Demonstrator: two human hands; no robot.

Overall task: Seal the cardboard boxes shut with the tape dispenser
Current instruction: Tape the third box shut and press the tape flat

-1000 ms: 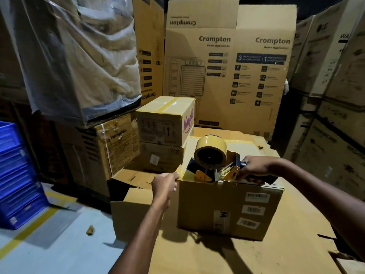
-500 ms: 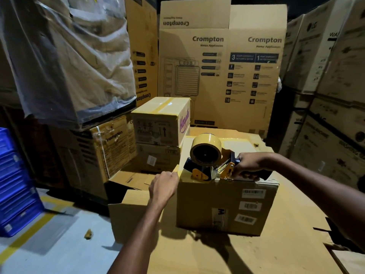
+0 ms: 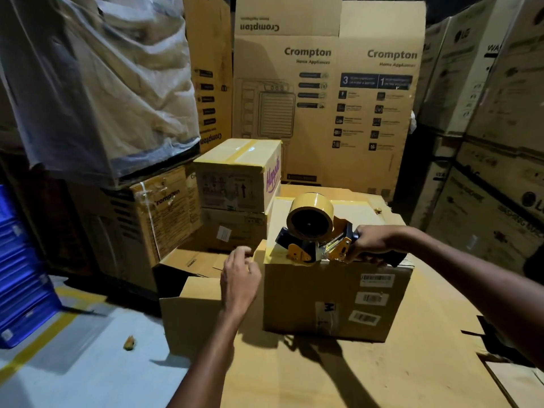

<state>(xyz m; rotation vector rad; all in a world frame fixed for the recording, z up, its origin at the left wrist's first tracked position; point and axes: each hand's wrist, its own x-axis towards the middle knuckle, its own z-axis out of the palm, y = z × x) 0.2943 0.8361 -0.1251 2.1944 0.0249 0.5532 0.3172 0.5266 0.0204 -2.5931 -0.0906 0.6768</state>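
Okay: right hand (image 3: 371,245) grips tape dispenser (image 3: 311,231) at cardboard box (image 3: 338,298) near edge; left hand (image 3: 240,278) loose, holding nothing. Suggest: brace corner, press down, tear cleanly.

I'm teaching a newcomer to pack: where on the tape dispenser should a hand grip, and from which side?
Grip the tape dispenser by its handle, from the right, as the right hand does: the roll and yellow front end point left over the box, leaving only the handle free.
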